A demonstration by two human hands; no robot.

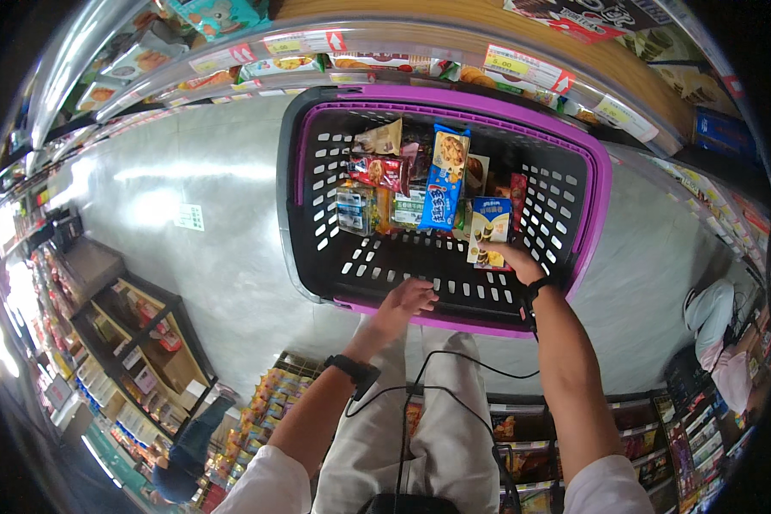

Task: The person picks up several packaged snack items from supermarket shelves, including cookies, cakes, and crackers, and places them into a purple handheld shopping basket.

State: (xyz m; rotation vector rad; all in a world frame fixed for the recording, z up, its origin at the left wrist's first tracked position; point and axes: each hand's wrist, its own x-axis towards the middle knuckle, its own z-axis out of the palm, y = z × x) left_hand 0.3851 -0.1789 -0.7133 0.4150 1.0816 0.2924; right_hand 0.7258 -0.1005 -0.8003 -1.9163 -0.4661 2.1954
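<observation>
A black shopping basket with a purple rim (pixel 588 212) stands in front of my legs. In its right part is a blue and white box of wafer rolls (pixel 490 221). My right hand (pixel 519 262) grips this box by its lower edge, thumb across the front; the other fingers are hidden. My left hand (pixel 408 302) hovers over the near rim, empty, its fingers slightly curled and apart. Across the middle of the basket lies a long blue cookie pack (pixel 448 173). To its left are a red snack packet (pixel 379 170), a tan triangular packet (pixel 379 137) and a clear plastic container (pixel 354 209).
A wooden shelf (pixel 411 11) with price tags and packaged biscuits (pixel 379 61) runs past the basket's far side. Shelving (pixel 154 347) and a bent person (pixel 186 459) are at lower left; another person (pixel 719 340) is at right. A black cable (pixel 450 353) hangs before my legs.
</observation>
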